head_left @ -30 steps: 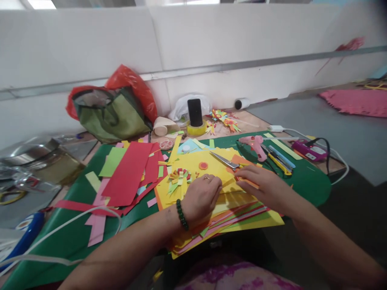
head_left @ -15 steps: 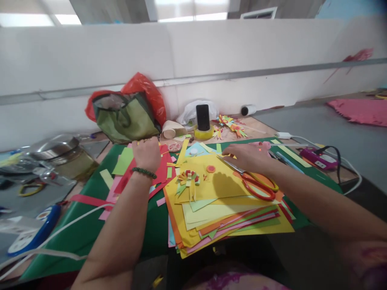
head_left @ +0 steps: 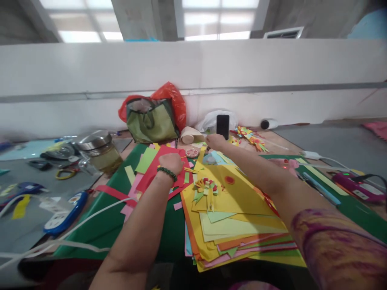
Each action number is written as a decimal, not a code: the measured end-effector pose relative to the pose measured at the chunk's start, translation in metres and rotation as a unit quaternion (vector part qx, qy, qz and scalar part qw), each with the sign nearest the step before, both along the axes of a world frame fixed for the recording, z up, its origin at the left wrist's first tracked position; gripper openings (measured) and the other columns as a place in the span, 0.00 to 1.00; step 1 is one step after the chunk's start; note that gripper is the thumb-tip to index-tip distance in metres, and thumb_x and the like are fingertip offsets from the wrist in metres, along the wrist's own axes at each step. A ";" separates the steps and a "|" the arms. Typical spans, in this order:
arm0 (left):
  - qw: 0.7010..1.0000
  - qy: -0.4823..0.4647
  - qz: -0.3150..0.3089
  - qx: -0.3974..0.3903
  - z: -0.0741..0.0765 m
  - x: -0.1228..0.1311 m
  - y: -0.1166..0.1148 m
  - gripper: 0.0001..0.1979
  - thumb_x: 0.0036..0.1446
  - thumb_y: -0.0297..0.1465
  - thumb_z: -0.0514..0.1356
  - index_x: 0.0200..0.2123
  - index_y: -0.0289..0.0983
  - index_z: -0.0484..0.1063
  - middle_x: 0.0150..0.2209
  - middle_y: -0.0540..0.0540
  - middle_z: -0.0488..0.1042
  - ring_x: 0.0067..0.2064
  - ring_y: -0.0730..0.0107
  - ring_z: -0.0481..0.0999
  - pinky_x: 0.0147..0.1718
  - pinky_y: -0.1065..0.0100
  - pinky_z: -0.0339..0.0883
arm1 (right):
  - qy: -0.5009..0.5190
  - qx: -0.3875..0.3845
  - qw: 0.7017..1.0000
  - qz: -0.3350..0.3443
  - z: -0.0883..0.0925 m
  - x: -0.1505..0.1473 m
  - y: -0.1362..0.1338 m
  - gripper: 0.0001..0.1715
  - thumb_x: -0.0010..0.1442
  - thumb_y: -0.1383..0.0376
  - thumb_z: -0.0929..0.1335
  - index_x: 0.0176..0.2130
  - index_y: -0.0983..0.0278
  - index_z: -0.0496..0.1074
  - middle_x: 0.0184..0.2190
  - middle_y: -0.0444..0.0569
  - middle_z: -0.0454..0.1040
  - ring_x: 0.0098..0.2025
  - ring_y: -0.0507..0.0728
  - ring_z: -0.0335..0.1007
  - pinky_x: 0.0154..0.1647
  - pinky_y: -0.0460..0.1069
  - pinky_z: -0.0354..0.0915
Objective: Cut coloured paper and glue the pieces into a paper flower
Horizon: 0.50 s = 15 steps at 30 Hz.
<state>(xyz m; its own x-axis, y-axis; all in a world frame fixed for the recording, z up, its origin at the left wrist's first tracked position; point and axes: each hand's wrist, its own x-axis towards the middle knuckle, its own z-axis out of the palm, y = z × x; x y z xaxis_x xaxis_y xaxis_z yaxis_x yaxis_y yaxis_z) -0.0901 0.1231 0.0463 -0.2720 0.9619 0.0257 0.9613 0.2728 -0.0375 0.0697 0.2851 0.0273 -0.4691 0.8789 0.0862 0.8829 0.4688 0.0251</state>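
Note:
My left hand (head_left: 172, 162), with a green bead bracelet (head_left: 166, 173) on the wrist, rests curled on a red paper sheet (head_left: 157, 167); whether it grips the sheet is unclear. My right hand (head_left: 215, 141) is stretched far forward, fingers curled, just below the black phone (head_left: 223, 125) and beside a roll of beige tape (head_left: 189, 135); what it holds, if anything, is hidden. Under my right forearm lies a stack of coloured paper (head_left: 229, 225) with a small paper flower (head_left: 205, 187) and an orange disc (head_left: 229, 179) on the yellow top sheet.
A green mat (head_left: 105, 225) covers the table. At the back stand a green bag in red plastic (head_left: 151, 119) and a jar with a metal lid (head_left: 101, 151). A pink glue gun (head_left: 286, 164), a purple device (head_left: 356, 189) and cables lie right; a blue power strip (head_left: 65, 211) left.
My right hand left the scissors and reached far forward toward the phone. My left hand stayed on the red paper. The view tilted up and shifted.

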 end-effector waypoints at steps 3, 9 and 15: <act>1.000 -0.007 -0.002 0.007 0.001 0.001 -0.002 0.18 0.59 0.39 0.57 0.45 0.32 0.76 0.46 0.27 0.76 0.50 0.47 0.76 0.44 0.58 0.67 | -0.007 -0.018 1.000 -0.003 -0.013 -0.020 0.018 0.20 0.65 0.58 0.66 0.52 0.66 0.68 0.51 0.53 0.70 0.48 0.58 0.70 0.49 0.58 0.69; 0.999 -0.031 -0.001 0.034 -0.001 0.005 -0.004 0.15 0.59 0.34 0.58 0.44 0.32 0.76 0.44 0.28 0.77 0.48 0.48 0.76 0.41 0.60 0.67 | 0.009 -0.059 0.998 -0.018 -0.029 -0.036 0.035 0.20 0.64 0.59 0.67 0.53 0.66 0.68 0.51 0.52 0.70 0.48 0.59 0.70 0.47 0.58 0.70; 0.996 -0.053 -0.018 0.074 -0.001 0.008 -0.003 0.15 0.61 0.30 0.54 0.43 0.29 0.76 0.44 0.27 0.77 0.46 0.48 0.77 0.40 0.59 0.68 | 0.148 -0.053 0.986 -0.048 -0.016 -0.030 0.035 0.20 0.64 0.59 0.67 0.53 0.66 0.68 0.51 0.53 0.70 0.49 0.59 0.70 0.48 0.58 0.69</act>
